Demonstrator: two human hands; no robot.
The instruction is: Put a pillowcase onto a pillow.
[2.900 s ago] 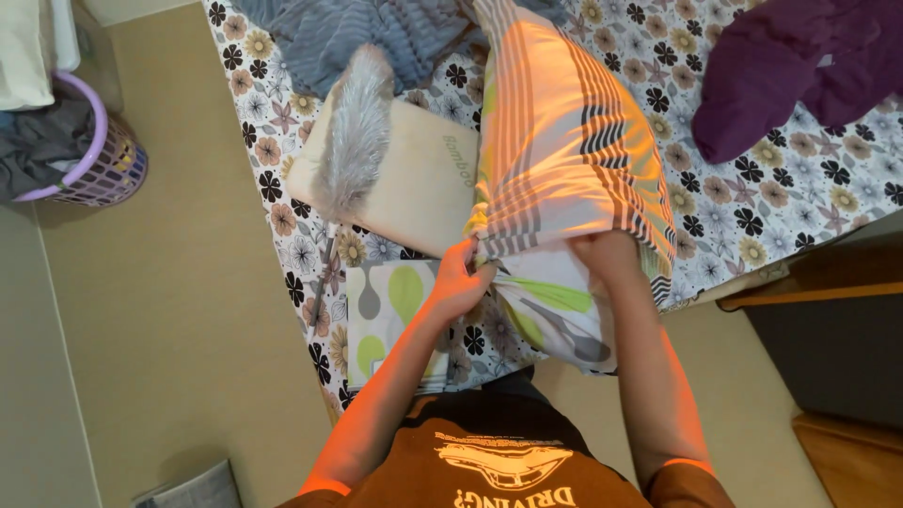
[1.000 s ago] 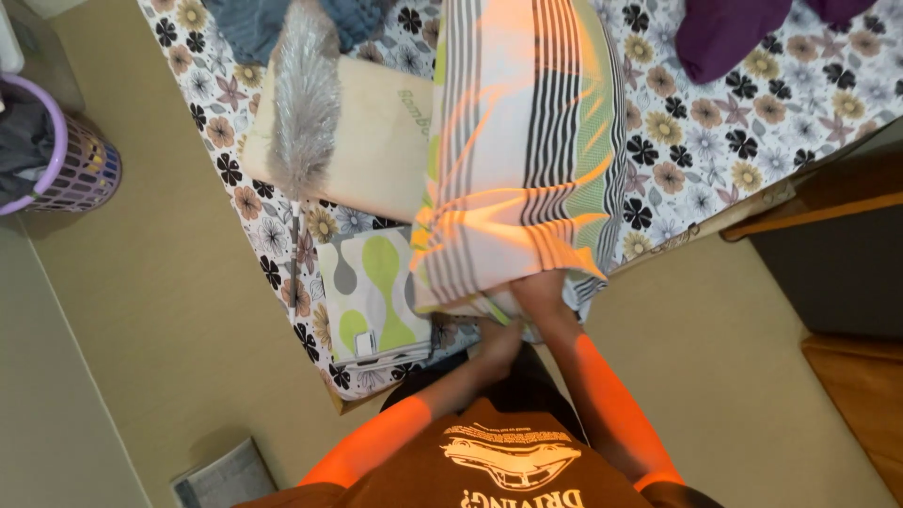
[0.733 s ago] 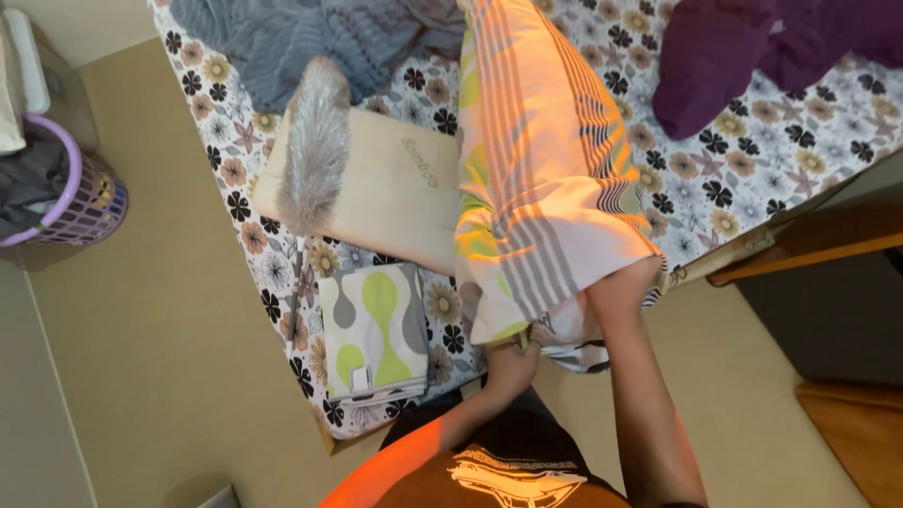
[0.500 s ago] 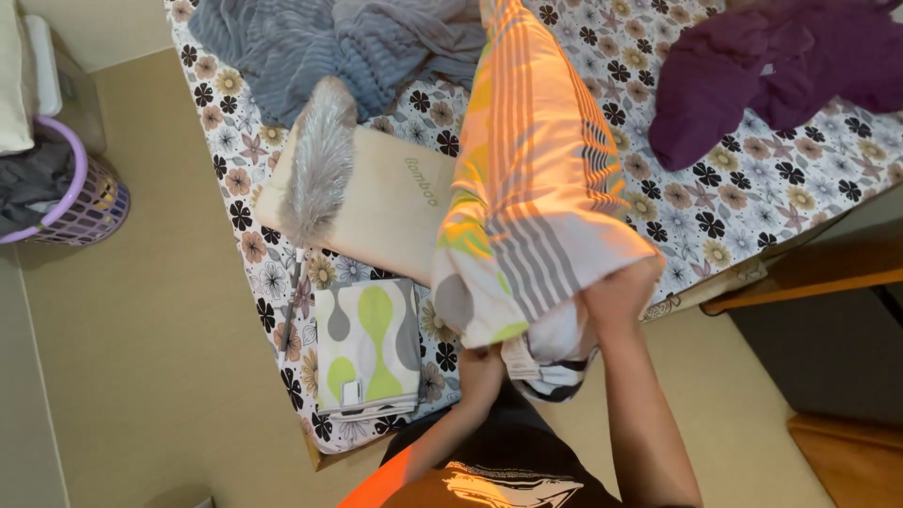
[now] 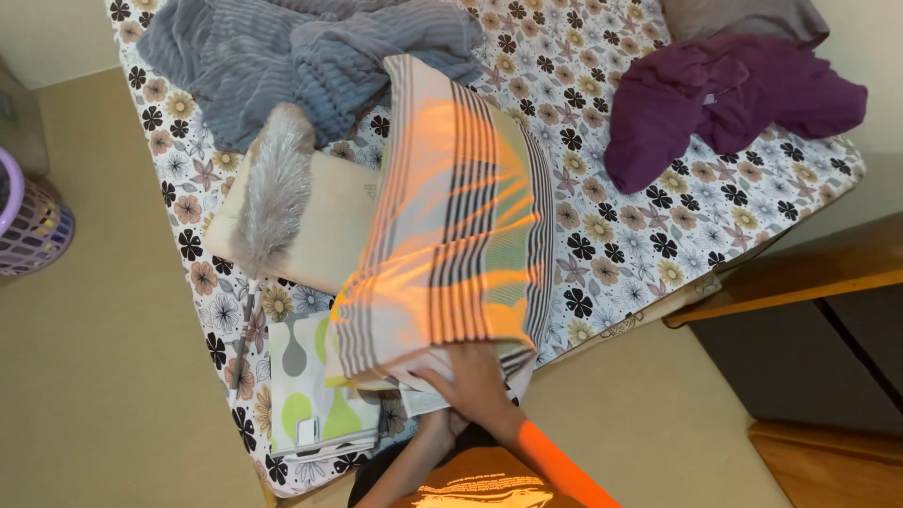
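Observation:
A striped pillowcase (image 5: 451,245) with orange, green and black bands, filled out by a pillow, lies across the near edge of the bed. My right hand (image 5: 475,384) grips its open end, where white pillow fabric (image 5: 423,400) shows. My left hand (image 5: 440,425) reaches under that same end beneath my right hand; only its wrist shows and the fingers are hidden. A folded green-and-white patterned cloth (image 5: 310,400) lies just left of both hands.
The bed has a floral sheet (image 5: 611,226). On it lie a beige cushion (image 5: 329,226) with a grey feather duster (image 5: 273,188), a grey blanket (image 5: 310,56) and a purple cloth (image 5: 715,99). A lavender basket (image 5: 28,226) stands far left, wooden furniture (image 5: 790,282) right.
The filled pillowcase, held up by its lower end and tilted, has come down flatter onto the bed. My hands stay at its open end.

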